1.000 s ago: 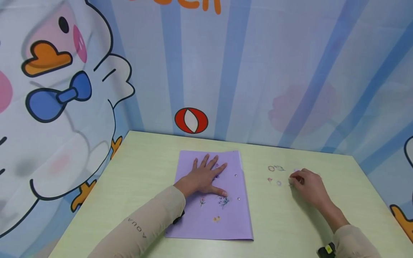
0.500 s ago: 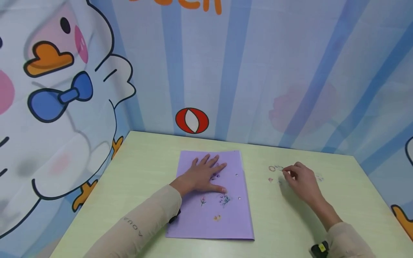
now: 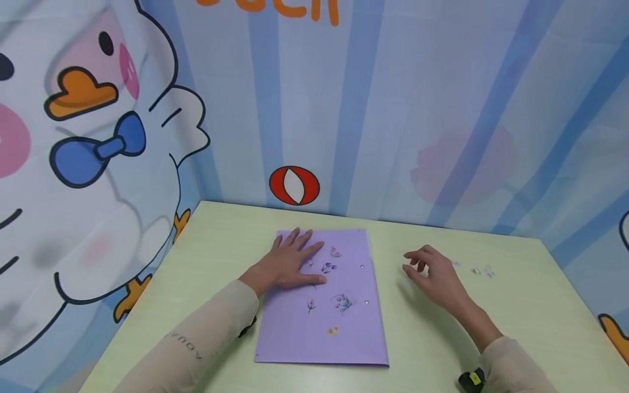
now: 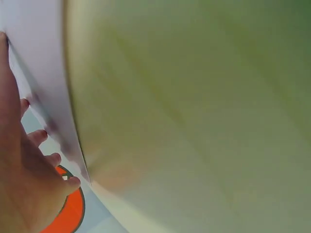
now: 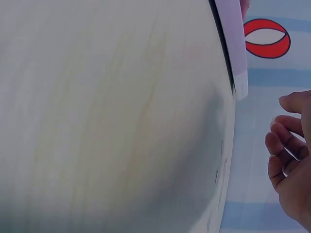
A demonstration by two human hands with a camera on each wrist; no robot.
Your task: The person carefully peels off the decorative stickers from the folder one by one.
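Note:
A purple folder (image 3: 354, 338) lies on the table, with small flower stickers (image 3: 342, 303) and tiny shiny gems (image 3: 366, 302) scattered over its cover. My left hand (image 3: 290, 265) rests flat on the upper left of the cover, fingers spread, partly covering some stickers. To the right of the folder, my right hand (image 3: 434, 275) hovers above the table with loosely curled fingers. Its thumb and index finger stand apart, and nothing shows between them in the right wrist view, where the hand (image 5: 294, 150) is at the right edge. Small clear stickers (image 3: 482, 271) lie just right of that hand.
The pale wooden table (image 3: 221, 234) ends at a cartoon-printed backdrop (image 3: 383, 109) behind and to the left. A dark wrist camera (image 3: 472, 379) sits by the right sleeve. The right forearm casts a shadow on the tabletop.
My right hand has moved left toward the folder, and its pinched fingertips have parted. The left hand has slid leftward on the cover, uncovering more flower stickers.

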